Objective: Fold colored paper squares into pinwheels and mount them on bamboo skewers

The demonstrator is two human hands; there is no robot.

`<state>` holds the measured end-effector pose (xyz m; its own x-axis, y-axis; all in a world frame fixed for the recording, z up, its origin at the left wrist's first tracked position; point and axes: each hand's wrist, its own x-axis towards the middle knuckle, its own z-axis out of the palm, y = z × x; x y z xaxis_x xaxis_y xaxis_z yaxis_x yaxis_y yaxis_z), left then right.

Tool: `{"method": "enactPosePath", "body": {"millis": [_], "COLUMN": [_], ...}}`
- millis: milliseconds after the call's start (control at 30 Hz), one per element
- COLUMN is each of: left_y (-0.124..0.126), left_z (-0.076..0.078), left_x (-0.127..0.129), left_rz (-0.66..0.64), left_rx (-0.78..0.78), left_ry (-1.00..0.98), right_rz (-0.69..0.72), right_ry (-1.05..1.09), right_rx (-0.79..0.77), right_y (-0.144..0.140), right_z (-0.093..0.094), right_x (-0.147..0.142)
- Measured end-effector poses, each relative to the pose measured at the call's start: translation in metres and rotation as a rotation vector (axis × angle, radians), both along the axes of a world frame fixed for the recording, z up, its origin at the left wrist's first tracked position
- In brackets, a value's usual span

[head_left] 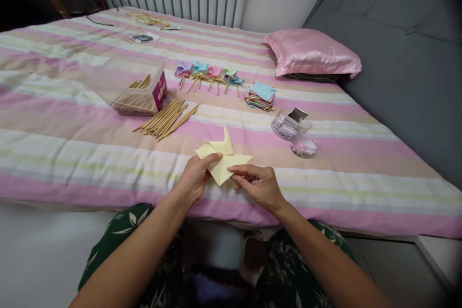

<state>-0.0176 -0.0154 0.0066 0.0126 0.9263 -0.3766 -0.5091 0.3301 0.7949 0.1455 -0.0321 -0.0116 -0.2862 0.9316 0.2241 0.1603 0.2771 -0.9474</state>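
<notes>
Both hands are in at the near edge of the striped bed (72,154), and between them sits one pale yellow paper pinwheel (223,156), its folded points fanning up and outward. The left hand (195,178) has it pinched, thumb on top and fingers curled underneath at the left side. The right hand (258,184) closes on the lower right point, fingertips drawn narrow together on the paper. Both forearms come up from the bottom of the view and angle inward, wrists just above the bed's near edge.

Count what lies beyond: five finished pinwheels (209,74) on sticks, in a row toward the middle of the bed, purple, blue, pink, green and blue-green. Just right of them, one stack of coloured paper squares (260,96), blue on top. One loose bundle of wooden sticks (168,119) lies left of centre, too many to count.

Containers now. One clear plastic box (126,86) with a red label, just behind the bundle, holds more sticks. Toward the right edge, one small clear round tub (288,125) holds small white pieces I cannot identify, and touching it, one round lid or dish (305,147) holds tiny dark bits.

One pink satin pillow (312,53) rests at the far right corner.
</notes>
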Motion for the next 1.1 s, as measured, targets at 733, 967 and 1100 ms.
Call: {"method": "enactPosePath", "body": {"millis": [733,967,1100], "left_y": [-0.008,-0.01,-0.011], "left_z": [-0.009,-0.006,-0.004], "left_x": [0.013,0.014,0.015], "left_rz": [0.046,0.017,0.002], "left_rx": [0.178,0.214,0.232], "left_ry": [0.227,0.266,0.265], "right_rz": [-0.289,-0.356,-0.396], "right_ry": [0.024,-0.048,-0.062], "right_rx": [-0.021,0.017,0.043], "right_y": [0.001,0.001,-0.001], "right_z": [-0.001,0.002,0.002], "right_x": [-0.007,-0.008,-0.01]}}
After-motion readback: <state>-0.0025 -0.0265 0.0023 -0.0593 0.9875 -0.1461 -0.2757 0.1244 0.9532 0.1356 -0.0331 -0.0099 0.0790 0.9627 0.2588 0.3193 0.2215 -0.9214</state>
